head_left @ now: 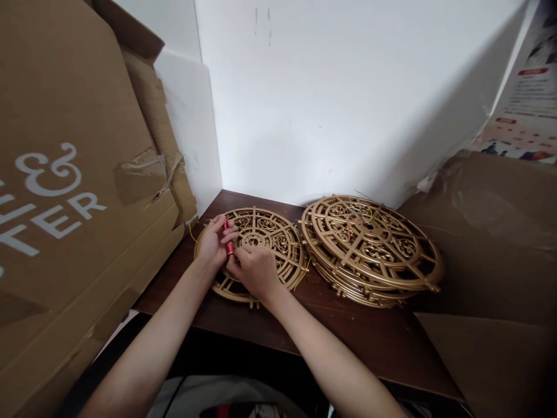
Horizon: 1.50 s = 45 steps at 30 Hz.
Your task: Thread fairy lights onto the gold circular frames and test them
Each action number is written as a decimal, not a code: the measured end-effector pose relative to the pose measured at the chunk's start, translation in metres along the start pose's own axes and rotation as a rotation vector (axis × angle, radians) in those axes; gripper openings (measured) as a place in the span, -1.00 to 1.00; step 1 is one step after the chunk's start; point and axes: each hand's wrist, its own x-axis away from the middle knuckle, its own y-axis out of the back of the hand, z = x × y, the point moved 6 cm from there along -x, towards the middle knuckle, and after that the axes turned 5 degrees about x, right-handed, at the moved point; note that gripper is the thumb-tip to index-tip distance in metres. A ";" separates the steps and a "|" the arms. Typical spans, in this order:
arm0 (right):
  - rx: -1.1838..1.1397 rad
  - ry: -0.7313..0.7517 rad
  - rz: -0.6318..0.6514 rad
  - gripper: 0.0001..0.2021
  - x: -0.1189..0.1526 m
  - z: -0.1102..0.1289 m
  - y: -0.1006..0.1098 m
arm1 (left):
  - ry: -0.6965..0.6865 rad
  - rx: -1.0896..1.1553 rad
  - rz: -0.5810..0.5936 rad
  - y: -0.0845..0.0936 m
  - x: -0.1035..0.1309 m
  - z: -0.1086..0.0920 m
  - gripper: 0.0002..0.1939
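Fingers of my left hand point(216, 241) are wrapped round a small red cylinder point(229, 248), which stands nearly upright over the left part of a gold openwork disc point(278, 223). My right hand point(256, 268) is closed beside the cylinder's lower end, its thumb and fingertips pressed together; whatever they pinch is too small to make out. The disc lies flat on the dark brown table point(322, 319), partly hidden under both hands. A thin yellow wire point(301, 277) sticks out at its right edge.
To the right, a stack of similar gold discs point(369, 244) carries loose thin wires on top. A large cardboard box point(73, 116) rises at the left, another cardboard box point(491, 244) at the right. Behind the table stands a white panel point(331, 98).
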 end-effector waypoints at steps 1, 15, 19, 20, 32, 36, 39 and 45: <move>-0.002 0.003 0.000 -0.79 0.000 0.000 0.000 | -0.001 0.002 0.001 -0.001 0.000 0.000 -0.81; -0.187 0.013 0.050 -0.78 0.002 -0.007 -0.003 | 0.077 0.135 -0.025 -0.001 0.004 -0.001 -0.76; -0.234 -0.008 0.049 -0.80 0.002 -0.007 -0.004 | 0.097 0.160 -0.024 -0.002 0.004 0.000 -0.72; -0.243 -0.011 0.043 -0.79 0.002 -0.007 -0.004 | 0.100 0.168 -0.023 -0.003 0.004 0.000 -0.71; -0.296 -0.058 0.039 -0.78 0.002 -0.011 -0.004 | 0.105 0.160 -0.034 -0.003 0.004 0.001 -0.71; -0.273 -0.035 0.050 -0.75 0.001 -0.010 -0.004 | 0.090 0.167 -0.039 -0.003 0.004 0.001 -0.70; -0.238 -0.013 0.059 -0.73 0.001 -0.009 -0.005 | 0.096 0.180 -0.042 -0.004 0.004 0.001 -0.70; -0.217 0.012 0.069 -0.71 0.003 -0.010 -0.007 | 0.095 0.181 -0.060 -0.004 0.006 0.000 -0.70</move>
